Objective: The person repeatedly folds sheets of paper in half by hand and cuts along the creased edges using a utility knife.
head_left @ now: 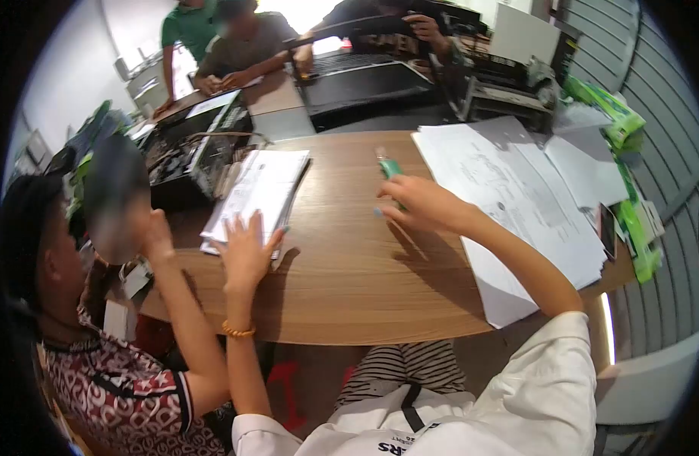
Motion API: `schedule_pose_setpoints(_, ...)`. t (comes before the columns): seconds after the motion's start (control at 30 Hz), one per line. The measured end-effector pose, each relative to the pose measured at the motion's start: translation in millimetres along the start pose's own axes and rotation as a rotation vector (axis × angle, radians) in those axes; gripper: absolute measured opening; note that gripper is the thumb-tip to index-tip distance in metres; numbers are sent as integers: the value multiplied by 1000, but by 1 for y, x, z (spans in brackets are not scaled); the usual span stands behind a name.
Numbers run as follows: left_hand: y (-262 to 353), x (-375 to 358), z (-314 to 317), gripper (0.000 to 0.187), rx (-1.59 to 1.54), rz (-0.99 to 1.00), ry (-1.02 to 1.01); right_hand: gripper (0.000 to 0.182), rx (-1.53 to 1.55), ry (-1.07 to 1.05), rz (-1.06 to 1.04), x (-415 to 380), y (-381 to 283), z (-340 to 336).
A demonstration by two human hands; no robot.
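My left hand (245,257), with an orange beaded bracelet at the wrist, rests its spread fingers on the near end of a stack of papers (269,176). The stack lies at the left of the wooden table (342,281). Over the table's middle, my right hand (424,202) is closed on a small green tube with a clear tip (390,166). The tip points away from me, and my fingers hide the tube's lower part.
A large pile of printed sheets (509,205) covers the right side, with a phone (607,230) and green packets (604,110) beyond. An open black case (190,152) stands at left. A person (121,387) sits close on my left; others are across the table.
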State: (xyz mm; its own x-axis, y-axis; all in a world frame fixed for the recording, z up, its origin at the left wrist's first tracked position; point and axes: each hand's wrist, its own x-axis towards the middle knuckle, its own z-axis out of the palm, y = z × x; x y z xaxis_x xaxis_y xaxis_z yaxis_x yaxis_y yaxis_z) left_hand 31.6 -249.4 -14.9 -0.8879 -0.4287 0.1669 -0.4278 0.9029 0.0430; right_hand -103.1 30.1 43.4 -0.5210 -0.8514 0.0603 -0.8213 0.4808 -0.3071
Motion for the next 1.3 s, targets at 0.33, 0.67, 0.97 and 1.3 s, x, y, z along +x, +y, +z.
schedule_pose_setpoints(0.33, 117, 2, -62, 52, -255, 538, 81, 87, -291, -164, 299, -272, -7, -5)
schedule_pose_setpoints(0.67, 242, -26, -32, 57, -292, 1284, -197, 19, -120, 412, 118, -280, -63, 29)
schedule_pose_setpoints(0.97, 222, -93, -57, 59, -989, 1590, -606, 17, -175, 211, 31, -273, -95, -78)
schedule_pose_setpoints(1.3, 235, -65, -31, 26, -1734, 166, -893, 46, -416, 652, 185, -239, -34, -35)
